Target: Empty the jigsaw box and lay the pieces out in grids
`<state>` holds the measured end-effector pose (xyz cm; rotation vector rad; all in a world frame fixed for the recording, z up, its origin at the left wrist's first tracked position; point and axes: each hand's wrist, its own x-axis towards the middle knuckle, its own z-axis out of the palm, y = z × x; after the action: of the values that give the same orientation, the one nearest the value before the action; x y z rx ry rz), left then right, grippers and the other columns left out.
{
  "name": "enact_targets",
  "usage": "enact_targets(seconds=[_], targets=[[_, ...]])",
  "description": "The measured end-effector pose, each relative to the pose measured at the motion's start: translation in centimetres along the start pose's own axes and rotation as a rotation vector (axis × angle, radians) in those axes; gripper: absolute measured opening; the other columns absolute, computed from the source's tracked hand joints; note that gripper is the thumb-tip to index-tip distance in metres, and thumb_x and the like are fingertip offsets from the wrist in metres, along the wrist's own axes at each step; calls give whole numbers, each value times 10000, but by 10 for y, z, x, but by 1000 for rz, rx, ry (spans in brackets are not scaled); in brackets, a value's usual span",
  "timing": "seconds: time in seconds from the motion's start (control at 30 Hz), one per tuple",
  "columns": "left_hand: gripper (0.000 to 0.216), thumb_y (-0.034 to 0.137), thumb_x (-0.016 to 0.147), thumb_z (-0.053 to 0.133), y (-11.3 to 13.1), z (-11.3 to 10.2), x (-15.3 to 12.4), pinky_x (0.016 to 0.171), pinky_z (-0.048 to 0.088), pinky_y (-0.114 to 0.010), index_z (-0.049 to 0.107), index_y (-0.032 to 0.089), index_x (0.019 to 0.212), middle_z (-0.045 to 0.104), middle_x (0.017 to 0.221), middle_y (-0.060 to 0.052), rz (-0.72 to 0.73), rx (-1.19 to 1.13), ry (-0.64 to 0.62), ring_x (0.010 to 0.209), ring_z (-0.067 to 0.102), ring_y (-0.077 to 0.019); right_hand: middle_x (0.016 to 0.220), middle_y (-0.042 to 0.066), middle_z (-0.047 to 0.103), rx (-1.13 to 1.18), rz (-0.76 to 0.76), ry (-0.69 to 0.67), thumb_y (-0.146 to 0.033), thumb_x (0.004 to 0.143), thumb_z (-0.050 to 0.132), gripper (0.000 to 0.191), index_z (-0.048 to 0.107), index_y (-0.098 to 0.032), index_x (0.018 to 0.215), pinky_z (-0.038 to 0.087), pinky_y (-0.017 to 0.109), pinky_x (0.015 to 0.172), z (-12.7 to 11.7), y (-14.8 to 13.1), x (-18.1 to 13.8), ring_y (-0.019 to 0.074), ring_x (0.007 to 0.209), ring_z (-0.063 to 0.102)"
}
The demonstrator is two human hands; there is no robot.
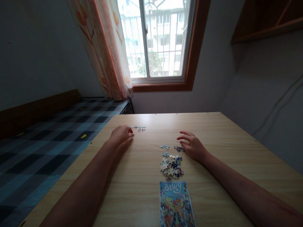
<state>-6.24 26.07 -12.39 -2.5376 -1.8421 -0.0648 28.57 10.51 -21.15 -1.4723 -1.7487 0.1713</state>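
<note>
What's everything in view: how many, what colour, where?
Table: one, pale wood, centre.
Puzzle heap: one, white, blue, purple, mid-table.
Pale cluster: one, light blue, beyond heap.
Dark cluster: one, bluish, beside pale cluster.
Arranged pieces: several, bluish and dark, far left.
Bluey picture: one, mostly blue, bottom centre.
Bed: one, blue and black, left.
Window: one, white frame, brown surround, back.
Curtain: one, cream and orange, left of window.
Building: at least one, white, outside.
Shelf: one, brown, upper right.
Cable: one, colour unclear, right side.
Walls: three, greyish, around.
Left hand: one, bare, beside arranged pieces.
Right hand: one, bare, beside dark cluster.
</note>
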Motion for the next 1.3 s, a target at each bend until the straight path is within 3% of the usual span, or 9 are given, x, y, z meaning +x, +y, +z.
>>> enact_targets(seconds=[0.1, 0.33, 0.6, 1.0, 1.3], targets=[[214, 346, 810, 647, 4, 8, 0, 653, 448, -262, 803, 288, 945, 775, 963, -47, -10, 40, 9, 872, 682, -228, 1310, 93, 627, -12, 4, 1, -168, 832, 575, 238, 770, -236, 951, 393, 497, 1112, 0, -1, 0, 275, 1274, 531], [299, 348, 919, 518, 5, 28, 2, 762, 504, -283, 786, 309, 1046, 749, 1111, -40, 14, 42, 164, 959, 685, -238, 1306, 92, 628, -18, 4, -6, -162, 837, 566, 242, 778, -237, 927, 391, 502, 1114, 1, -2, 0, 278, 1291, 519], [356, 394, 973, 452, 8, 35, 1, 751, 501, -288, 754, 339, 1154, 733, 1146, -42, -3, 21, 156, 941, 685, -243, 1310, 97, 629, -50, -13, -30, -149, 849, 545, 263, 781, -239, 922, 391, 511, 1113, 2, -1, 0, 283, 1301, 516], [368, 373, 977, 443, 7, 41, -1, 741, 505, -302, 741, 301, 1179, 715, 1162, -63, -5, -5, 219, 911, 691, -248, 1316, 102, 626, -63, -12, -39, -152, 846, 546, 260, 781, -234, 920, 392, 513, 1115, 2, -1, 0, 286, 1303, 514], [380, 347, 980, 410, 17, 46, -2, 724, 504, -307, 775, 280, 1057, 728, 1109, -67, -15, 67, 211, 903, 694, -245, 1305, 110, 629, -51, -21, -41, -149, 842, 554, 254, 785, -231, 910, 388, 520, 1113, 2, -1, 0, 291, 1297, 516]])
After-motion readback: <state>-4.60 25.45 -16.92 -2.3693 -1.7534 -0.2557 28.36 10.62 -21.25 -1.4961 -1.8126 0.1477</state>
